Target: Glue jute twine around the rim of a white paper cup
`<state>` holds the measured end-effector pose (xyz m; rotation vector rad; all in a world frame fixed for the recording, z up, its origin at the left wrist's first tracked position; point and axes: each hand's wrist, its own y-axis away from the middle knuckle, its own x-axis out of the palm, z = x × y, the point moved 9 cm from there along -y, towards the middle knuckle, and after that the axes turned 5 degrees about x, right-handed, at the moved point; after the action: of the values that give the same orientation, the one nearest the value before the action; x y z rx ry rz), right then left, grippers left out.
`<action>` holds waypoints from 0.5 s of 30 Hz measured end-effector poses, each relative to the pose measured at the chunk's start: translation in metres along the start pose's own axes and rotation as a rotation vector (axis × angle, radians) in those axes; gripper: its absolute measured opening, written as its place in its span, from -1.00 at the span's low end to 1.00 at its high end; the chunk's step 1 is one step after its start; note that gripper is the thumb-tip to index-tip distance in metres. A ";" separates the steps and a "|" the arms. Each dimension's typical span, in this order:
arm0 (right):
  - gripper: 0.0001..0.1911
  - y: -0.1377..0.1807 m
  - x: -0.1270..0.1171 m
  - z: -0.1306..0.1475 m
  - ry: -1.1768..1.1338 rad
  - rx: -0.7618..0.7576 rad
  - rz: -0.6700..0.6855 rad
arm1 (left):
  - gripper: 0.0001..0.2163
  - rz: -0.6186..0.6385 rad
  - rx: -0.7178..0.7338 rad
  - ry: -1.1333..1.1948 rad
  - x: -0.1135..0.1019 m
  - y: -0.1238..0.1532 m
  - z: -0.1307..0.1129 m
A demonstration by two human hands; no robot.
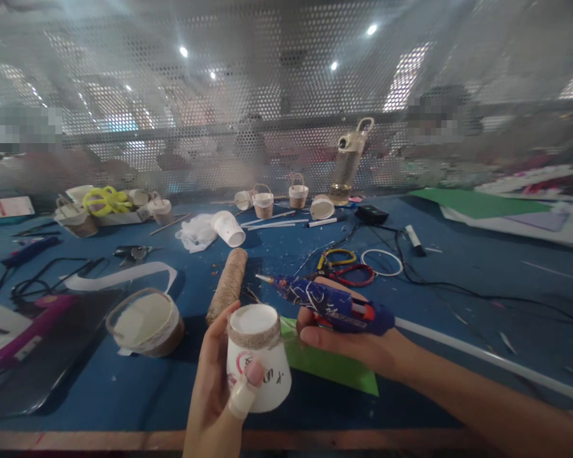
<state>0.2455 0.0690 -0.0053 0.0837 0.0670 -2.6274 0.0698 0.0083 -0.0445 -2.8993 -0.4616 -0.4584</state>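
My left hand (222, 388) is wrapped round an upturned white paper cup (260, 362) whose base is bound with a band of brown twine. A bandage covers that thumb. My right hand (348, 340) grips a blue glue gun (332, 304), its nozzle pointing left just above and behind the cup. A long white glue stick runs out of the gun's back to the right. A spool of brown twine (228, 283) lies on the blue table (458, 318) just behind the cup. A green paper sheet (334, 369) lies under my hands.
A twine-wrapped round lid (146, 321) sits to the left. Scissors (346, 267), a white ring (382, 262), black cables, several small twine baskets (263, 202), loose cups, yellow scissors (106, 200) and a water bottle (347, 162) lie further back. Behind them stands a perforated screen. Coloured sheets lie at the right.
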 end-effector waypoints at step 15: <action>-0.71 -0.002 -0.013 0.004 -0.044 -0.010 -0.113 | -0.36 0.002 0.015 -0.024 0.000 -0.001 -0.002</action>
<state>0.2558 0.0766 -0.0003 0.0189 0.0715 -2.7400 0.0686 0.0089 -0.0428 -2.8938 -0.4633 -0.4192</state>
